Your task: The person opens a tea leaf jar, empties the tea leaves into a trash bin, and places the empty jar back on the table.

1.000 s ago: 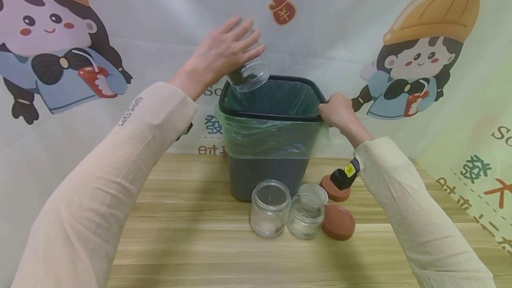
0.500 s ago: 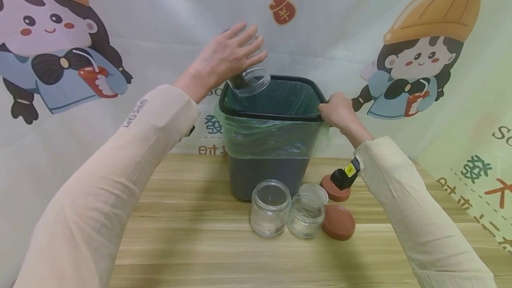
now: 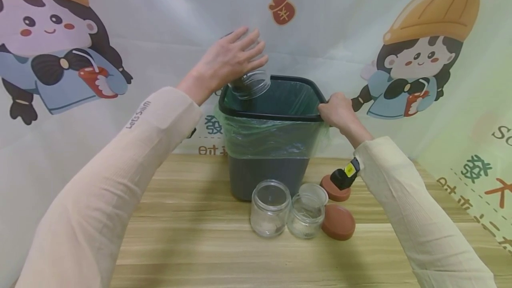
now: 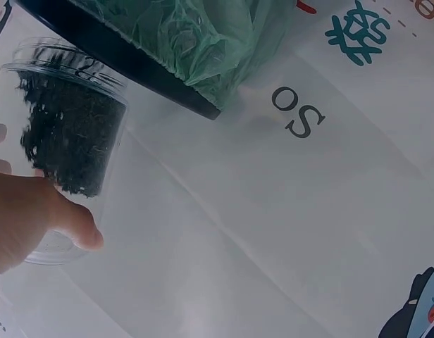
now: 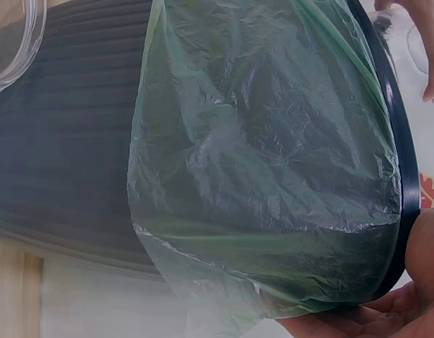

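My left hand point(image 3: 230, 59) grips a clear jar point(image 3: 252, 84), tipped with its open mouth down over the left rim of a dark waste bin point(image 3: 266, 174). Inside the jar, in the left wrist view, is a clump of dark shredded leaf-like stuff point(image 4: 75, 134) bunched toward the mouth. The thumb wraps the jar near its base. A green plastic bag point(image 3: 272, 139) lines the bin and folds over its black rim. At the right corner of that rim, my right hand point(image 3: 339, 111) holds on, its fingers curled beneath the edge in the right wrist view.
In front of the bin on the wooden table point(image 3: 192, 252) stand an uncovered clear jar point(image 3: 270, 221) and a shorter clear jar point(image 3: 306, 223), with a clear disc point(image 3: 314, 194) by it. Reddish-brown lids point(image 3: 338, 222) lie to their right. A printed cloth point(image 3: 168, 21) hangs behind.
My left hand has come down slightly and to the right with the jar, whose mouth now points lower over the bin. The right hand keeps its place on the rim.
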Demonstrator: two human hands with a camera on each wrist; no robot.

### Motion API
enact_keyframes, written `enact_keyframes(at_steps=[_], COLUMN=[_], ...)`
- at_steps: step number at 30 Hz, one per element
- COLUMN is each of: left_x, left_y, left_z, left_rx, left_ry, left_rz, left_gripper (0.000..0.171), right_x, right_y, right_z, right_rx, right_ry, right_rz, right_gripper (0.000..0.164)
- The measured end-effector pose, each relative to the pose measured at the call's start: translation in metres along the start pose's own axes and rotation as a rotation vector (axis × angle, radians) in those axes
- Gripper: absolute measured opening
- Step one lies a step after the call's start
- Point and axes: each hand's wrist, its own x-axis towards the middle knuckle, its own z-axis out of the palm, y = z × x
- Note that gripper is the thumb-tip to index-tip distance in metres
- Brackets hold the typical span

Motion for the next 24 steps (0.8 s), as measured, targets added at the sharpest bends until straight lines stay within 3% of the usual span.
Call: enact_keyframes(at_steps=[6,10,18,24], left_x=[0.0011,0.0013,-0.0012,-0.0053], left_y=[0.0013,0.001,-0.0021,-0.0039], left_z=[0.0004,0.0,-0.0005,0.0011], left_rx=[0.009,-0.035,-0.198,-0.219], left_ry=[-0.004,-0.011,-0.004,0.013], left_rz=[0.006,0.0,-0.097,-0.118], left_gripper=[0.081,0.084,0.075,0.076], right_x=[0.0004,0.0007,0.0007,-0.0003], right_y=[-0.0004,-0.0005,-0.0006,-0.0004], right_z=[0.0007,0.0003,-0.0002,-0.0004], right_rx=[0.005,0.006,0.007,-0.005], right_ry=[0.0,-0.008,-0.008,0.003], right_rz=[0.008,0.009,0.008,0.002], right_gripper=[0.023,0.025,0.027,0.027])
